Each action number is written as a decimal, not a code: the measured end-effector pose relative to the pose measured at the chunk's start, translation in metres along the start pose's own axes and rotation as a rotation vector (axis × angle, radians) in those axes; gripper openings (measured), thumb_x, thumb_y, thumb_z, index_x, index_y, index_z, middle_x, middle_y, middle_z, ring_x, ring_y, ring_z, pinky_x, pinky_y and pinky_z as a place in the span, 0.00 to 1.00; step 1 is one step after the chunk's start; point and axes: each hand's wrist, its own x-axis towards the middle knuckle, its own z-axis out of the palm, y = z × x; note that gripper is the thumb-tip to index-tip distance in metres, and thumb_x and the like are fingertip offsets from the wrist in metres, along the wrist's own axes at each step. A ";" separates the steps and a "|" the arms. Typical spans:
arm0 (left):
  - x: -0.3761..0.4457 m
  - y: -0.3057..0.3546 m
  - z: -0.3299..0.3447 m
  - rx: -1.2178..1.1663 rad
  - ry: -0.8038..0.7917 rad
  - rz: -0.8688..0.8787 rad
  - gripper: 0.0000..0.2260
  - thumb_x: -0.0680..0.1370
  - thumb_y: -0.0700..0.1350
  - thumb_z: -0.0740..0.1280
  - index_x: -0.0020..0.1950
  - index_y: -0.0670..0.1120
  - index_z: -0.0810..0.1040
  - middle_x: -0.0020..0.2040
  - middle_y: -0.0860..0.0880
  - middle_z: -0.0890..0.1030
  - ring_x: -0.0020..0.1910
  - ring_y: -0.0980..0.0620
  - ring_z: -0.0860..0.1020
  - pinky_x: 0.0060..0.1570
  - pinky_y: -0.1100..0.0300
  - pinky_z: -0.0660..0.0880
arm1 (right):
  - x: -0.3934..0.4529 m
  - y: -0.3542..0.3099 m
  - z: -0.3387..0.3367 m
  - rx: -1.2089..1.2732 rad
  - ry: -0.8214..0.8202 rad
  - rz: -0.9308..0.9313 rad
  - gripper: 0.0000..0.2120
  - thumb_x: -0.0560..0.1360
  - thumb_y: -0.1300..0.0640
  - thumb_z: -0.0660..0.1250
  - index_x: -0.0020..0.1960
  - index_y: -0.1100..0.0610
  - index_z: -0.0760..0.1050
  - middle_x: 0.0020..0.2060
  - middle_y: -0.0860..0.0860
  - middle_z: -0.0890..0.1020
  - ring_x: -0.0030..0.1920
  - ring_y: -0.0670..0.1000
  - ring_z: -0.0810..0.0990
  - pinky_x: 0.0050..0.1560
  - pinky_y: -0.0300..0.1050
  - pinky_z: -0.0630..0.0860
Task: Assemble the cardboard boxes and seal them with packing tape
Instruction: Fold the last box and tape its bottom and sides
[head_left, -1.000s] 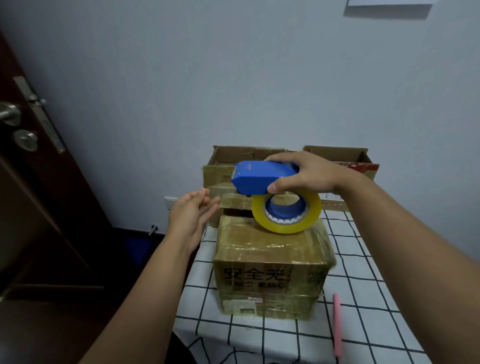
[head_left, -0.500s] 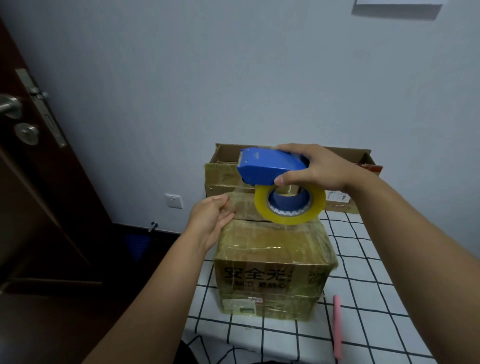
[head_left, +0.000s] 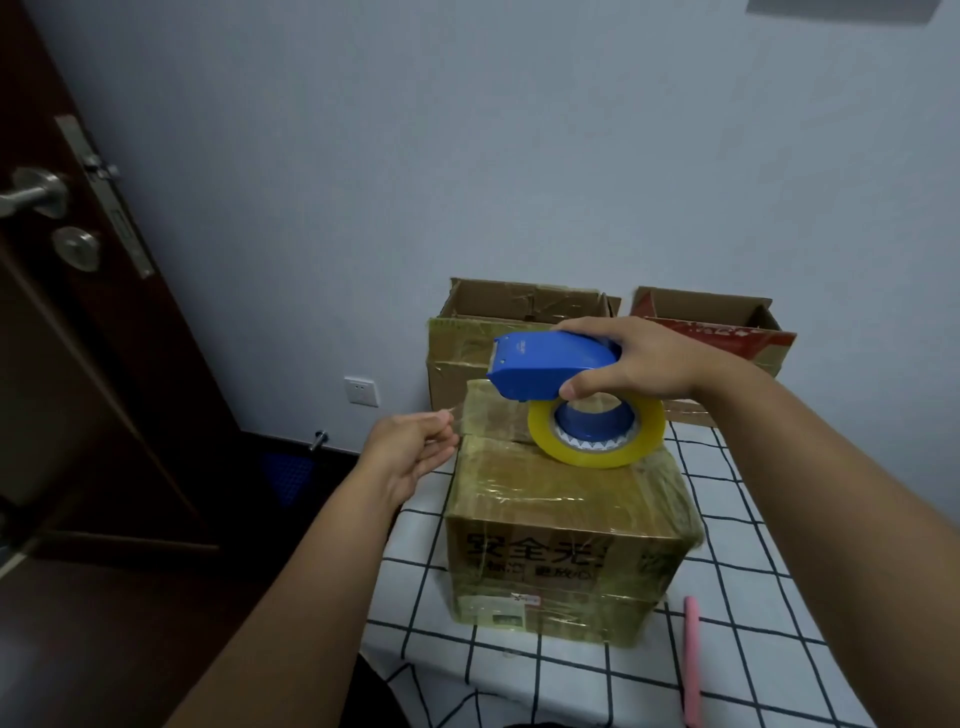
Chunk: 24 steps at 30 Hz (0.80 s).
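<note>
— Right hand (head_left: 631, 364) first: what is it doing?

— It holds the blue tape dispenser (head_left: 550, 366) up over the closed box (head_left: 566, 525). Its fingers go over the top and the thumb is tucked under the side, so it grips tight. The yellow tape roll (head_left: 597, 436) hangs below the blue part, just above the box top (I cannot tell if the roll touches the box).

— And the left hand (head_left: 410, 457)?

— It sits off the left edge of the box. Its finger and thumb pinch the loose end of the clear tape strip (head_left: 467, 413). The strip runs from that hand across to the front of the dispenser.

— Where is the box?

— It stands on the table with the white cloth and black squares (head_left: 737, 660). It is shut and shiny with tape, and it has big dark letters on the front.

— Anything else?

— Two open boxes (head_left: 524, 304) stand behind it by the wall. A pink pen (head_left: 691, 660) lies on the cloth, to the right of the box. A dark door (head_left: 67, 312) is on the left.
</note>
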 end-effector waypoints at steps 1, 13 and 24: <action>0.000 -0.003 0.000 -0.004 0.004 -0.003 0.04 0.79 0.38 0.68 0.51 0.38 0.80 0.41 0.44 0.83 0.42 0.49 0.83 0.36 0.62 0.80 | 0.002 -0.001 0.001 -0.023 -0.001 0.002 0.30 0.71 0.44 0.75 0.70 0.40 0.69 0.57 0.37 0.75 0.55 0.42 0.76 0.54 0.42 0.70; 0.002 -0.027 0.006 0.327 -0.030 0.032 0.11 0.82 0.50 0.63 0.53 0.45 0.82 0.43 0.50 0.81 0.39 0.54 0.76 0.35 0.63 0.72 | 0.010 -0.012 0.009 -0.148 -0.006 0.008 0.33 0.71 0.42 0.74 0.73 0.41 0.67 0.59 0.41 0.73 0.56 0.48 0.75 0.56 0.44 0.69; -0.038 -0.039 0.014 0.416 -0.179 0.293 0.35 0.75 0.63 0.66 0.78 0.54 0.59 0.72 0.56 0.68 0.70 0.53 0.69 0.68 0.52 0.67 | 0.008 -0.012 0.011 -0.104 0.000 0.001 0.29 0.70 0.42 0.74 0.68 0.38 0.69 0.54 0.34 0.74 0.52 0.40 0.76 0.51 0.41 0.70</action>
